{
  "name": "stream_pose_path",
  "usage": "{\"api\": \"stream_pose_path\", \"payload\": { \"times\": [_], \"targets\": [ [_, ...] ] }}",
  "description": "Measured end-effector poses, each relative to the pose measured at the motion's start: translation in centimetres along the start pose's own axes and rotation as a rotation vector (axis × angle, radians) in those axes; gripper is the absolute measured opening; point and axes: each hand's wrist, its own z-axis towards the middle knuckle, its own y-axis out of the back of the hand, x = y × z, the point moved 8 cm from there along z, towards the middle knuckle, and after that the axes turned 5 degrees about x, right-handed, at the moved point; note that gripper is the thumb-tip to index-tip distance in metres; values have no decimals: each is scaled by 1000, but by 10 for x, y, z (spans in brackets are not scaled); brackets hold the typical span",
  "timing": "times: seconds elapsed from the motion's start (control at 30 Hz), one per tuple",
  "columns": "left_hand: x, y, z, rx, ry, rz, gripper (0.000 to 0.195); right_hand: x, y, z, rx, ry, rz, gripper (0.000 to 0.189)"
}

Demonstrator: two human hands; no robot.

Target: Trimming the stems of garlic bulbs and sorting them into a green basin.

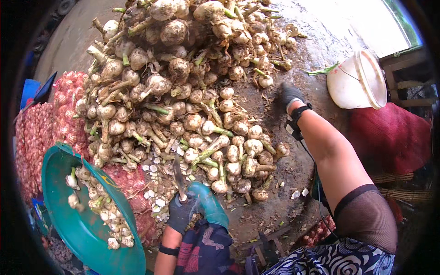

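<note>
My left hand (182, 211), in a dark glove, holds a knife (179, 177) with its blade pointing away from me, beside a green rubber boot (208, 204). Past the blade lies a large heap of soil-stained garlic bulbs (192, 122) with cut stems. My right hand (290, 94), also gloved, reaches out over the floor at the heap's right edge, near a bulb with a green stem (265, 80). Blur hides its fingers. Trimmed garlic bulbs (103, 206) lie in a tilted green plastic basin (68, 220) on the left.
White trimmings (160, 202) litter the ground near the boot. Filled red mesh sacks (37, 137) stand at the left. A white bucket (347, 82) lies tilted at the right, above a dark red sack (388, 137). A wooden frame (409, 84) borders the right side.
</note>
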Motion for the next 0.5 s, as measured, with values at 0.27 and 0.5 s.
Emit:
{"api": "stream_pose_path", "payload": {
  "times": [0.27,0.5],
  "targets": [
    [-31,-8,-5,9,-5,118,22,130,-3,-151,529,379,1205,48],
    [-113,-31,-11,-29,-413,641,24,201,-16,-258,860,568,1311,67]
  ]
}}
